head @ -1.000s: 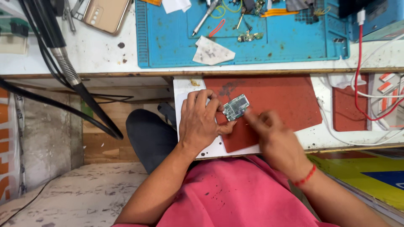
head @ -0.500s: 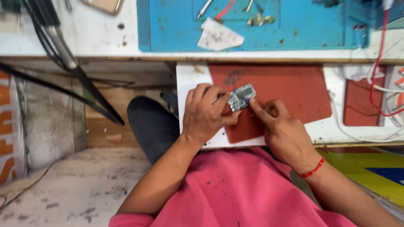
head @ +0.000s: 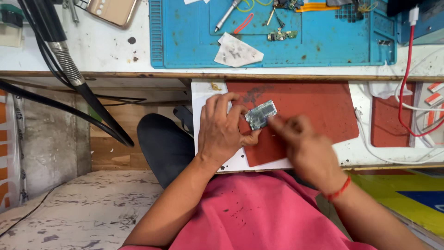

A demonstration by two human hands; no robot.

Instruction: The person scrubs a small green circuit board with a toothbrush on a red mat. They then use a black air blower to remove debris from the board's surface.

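**Circuit board pinched over the red mat**

Fingers of the left hand [head: 222, 132] are curled round a small grey-green circuit board [head: 260, 114], thumb under its near edge and fingertips along its left end, so the board is gripped and held just above, or on, the red mat [head: 319, 111]; which of the two cannot be told. The board's long axis runs from about 8 o'clock to 2 o'clock, tilted, with its free end pointing toward 2 o'clock.

The right hand [head: 303, 143] is blurred. Its fingertips sit at the board's lower right edge, at about 4 o'clock from the board's middle, touching or nearly so. Whether they pinch a tool or are bare cannot be made out, nor how far they are spread. A red thread [head: 338, 190] circles that wrist. Both hands are at the board; the left has the firmer hold.

The red mat lies on a white pull-out shelf [head: 203, 92] below the bench edge. At 12 o'clock, on the bench, a blue work mat [head: 323, 46] with moulded compartments along its far edge holds a crumpled white wipe [head: 236, 52], a metal-tipped tool [head: 227, 15], a small green board part [head: 281, 34] and a red loop [head: 243, 23]; what lies in the far compartments is too small to tell. At 3 o'clock a red cable [head: 405, 83] hangs down over a second red pad [head: 386, 122].
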